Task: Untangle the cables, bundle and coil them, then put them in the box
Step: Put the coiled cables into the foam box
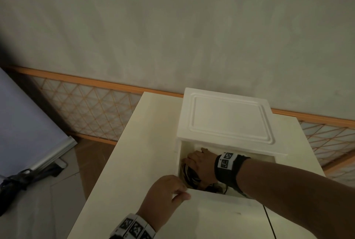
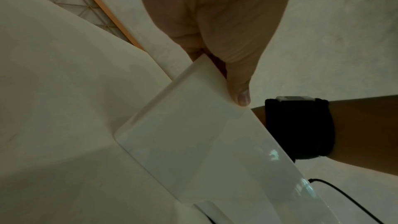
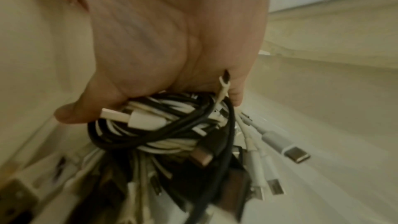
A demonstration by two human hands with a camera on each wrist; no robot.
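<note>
A white box (image 1: 224, 117) stands on the table with its lid on top and its front side open. My left hand (image 1: 180, 190) pinches the corner of the box's white front flap (image 1: 221, 212); in the left wrist view the thumb of the left hand (image 2: 234, 71) presses on the flap (image 2: 193, 125). My right hand (image 1: 194, 162) reaches inside the box. It grips a coiled bundle of black and white cables (image 3: 163, 125), low near the box floor, with the right hand (image 3: 150, 81) wrapped over its top. Only a bit of the bundle (image 1: 190, 173) shows in the head view.
The box sits on a white table (image 1: 146, 162) against a wall. More cable ends and USB plugs (image 3: 269, 142) hang or lie beneath the bundle inside the box. A thin black wire (image 1: 269, 219) runs over the table at right. Dark gear (image 1: 19, 181) lies on the floor at left.
</note>
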